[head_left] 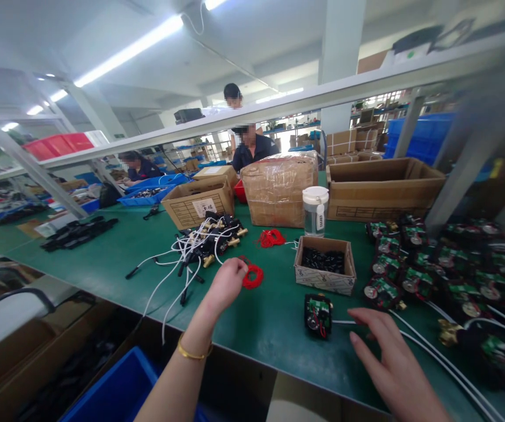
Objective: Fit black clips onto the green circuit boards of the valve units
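Note:
My left hand [228,284] is closed in a pinch at the edge of a coil of thin red wire [253,276]; a red strand shows by the fingertips. My right hand [384,346] hovers low over the table with thumb and fingers apart. Just left of it lies a black housing [318,316] with a green circuit board and red wires inside. Its white cable [342,322] runs toward my right fingers, which hide part of it. A second red wire bundle [272,237] lies farther back.
A small carton of black parts [325,264] stands mid-table, a lidded bottle [315,211] behind it. Several similar circuit-board housings [417,281] crowd the right. Black parts with brass fittings and white cables [203,240] lie left. Large cartons [278,193] line the back; co-workers sit beyond.

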`<state>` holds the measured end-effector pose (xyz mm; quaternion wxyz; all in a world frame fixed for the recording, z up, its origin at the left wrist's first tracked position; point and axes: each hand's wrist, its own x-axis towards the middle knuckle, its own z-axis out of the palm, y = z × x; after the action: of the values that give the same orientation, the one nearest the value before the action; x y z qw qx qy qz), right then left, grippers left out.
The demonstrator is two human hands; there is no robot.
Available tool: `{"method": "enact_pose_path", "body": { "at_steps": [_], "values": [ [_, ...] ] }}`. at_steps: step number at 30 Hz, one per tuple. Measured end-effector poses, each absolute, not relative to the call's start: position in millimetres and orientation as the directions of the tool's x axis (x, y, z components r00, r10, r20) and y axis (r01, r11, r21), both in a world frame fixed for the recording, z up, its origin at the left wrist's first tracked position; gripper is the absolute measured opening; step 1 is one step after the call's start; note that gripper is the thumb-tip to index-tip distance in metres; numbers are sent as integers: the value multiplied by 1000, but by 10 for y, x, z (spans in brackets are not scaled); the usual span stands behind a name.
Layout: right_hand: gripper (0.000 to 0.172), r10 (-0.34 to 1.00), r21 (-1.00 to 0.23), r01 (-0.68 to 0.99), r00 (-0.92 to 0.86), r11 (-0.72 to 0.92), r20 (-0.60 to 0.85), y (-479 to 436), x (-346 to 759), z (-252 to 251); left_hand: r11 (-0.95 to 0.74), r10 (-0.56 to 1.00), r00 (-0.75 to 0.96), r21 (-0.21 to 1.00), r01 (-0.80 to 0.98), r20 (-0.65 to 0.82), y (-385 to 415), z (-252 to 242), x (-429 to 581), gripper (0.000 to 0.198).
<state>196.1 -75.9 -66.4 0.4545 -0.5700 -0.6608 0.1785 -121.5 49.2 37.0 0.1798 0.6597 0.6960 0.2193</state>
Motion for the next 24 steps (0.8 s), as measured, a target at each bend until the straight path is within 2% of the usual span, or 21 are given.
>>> {"method": "enact_pose_path", "body": {
  "at_steps": [5,11,16,22,24],
  "values": [
    [29,920,-782,548,57,295,387,-669,1888,-412,-81,996,48,620,780,69,407,760,-1100,18],
    [23,932,-862,381,4,334,363,-554,1732,-5,-163,983,182,650,743,39,198,1020,-897,17],
    [23,945,-903,291,-10,315,326,-483,1642,190,-233,950,313,657,717,-6,12,1038,-666,16],
    [30,955,-939,193,-144,285,260,-509,1620,212,-262,883,460,715,647,-92,-171,940,-436,15],
    [24,958,-949,188,-186,254,219,-528,1621,195,-247,870,478,735,632,-119,-188,886,-386,13]
  ]
}}
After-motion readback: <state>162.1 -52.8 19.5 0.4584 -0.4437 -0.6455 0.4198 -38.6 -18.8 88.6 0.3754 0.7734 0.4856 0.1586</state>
